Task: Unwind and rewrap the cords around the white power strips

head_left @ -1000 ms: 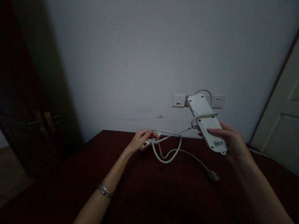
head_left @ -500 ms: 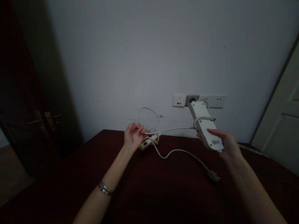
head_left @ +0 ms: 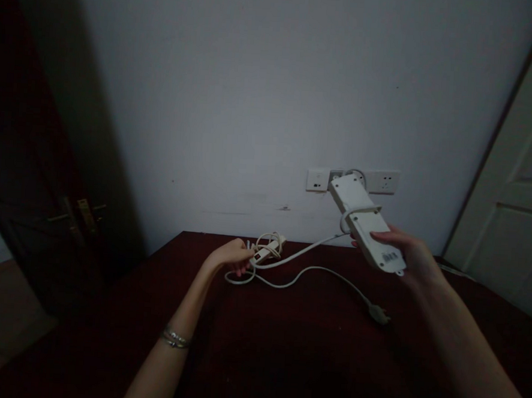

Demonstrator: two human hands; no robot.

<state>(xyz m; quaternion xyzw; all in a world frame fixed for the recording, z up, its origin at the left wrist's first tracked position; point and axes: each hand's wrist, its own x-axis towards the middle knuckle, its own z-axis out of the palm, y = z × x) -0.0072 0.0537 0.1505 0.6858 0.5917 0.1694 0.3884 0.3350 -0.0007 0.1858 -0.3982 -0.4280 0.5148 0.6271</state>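
My right hand grips one end of a white power strip, held tilted above the table with its back side towards me. A white cord is wound once around the strip and runs left to my left hand. The fingers of that hand are closed on the cord, low over the table. Just right of it lies a second power strip, cream-coloured, with cord looped over it. From near my left hand a length of cord curves across the tabletop to a plug.
The dark red table stands against a pale wall. Wall sockets sit behind the raised strip. A dark door with a brass handle is at the left, and a pale door at the right.
My left hand has turned over and come down towards the table, a little left. The cord loop beside it dropped from against the wall to the tabletop. My right hand barely moved.
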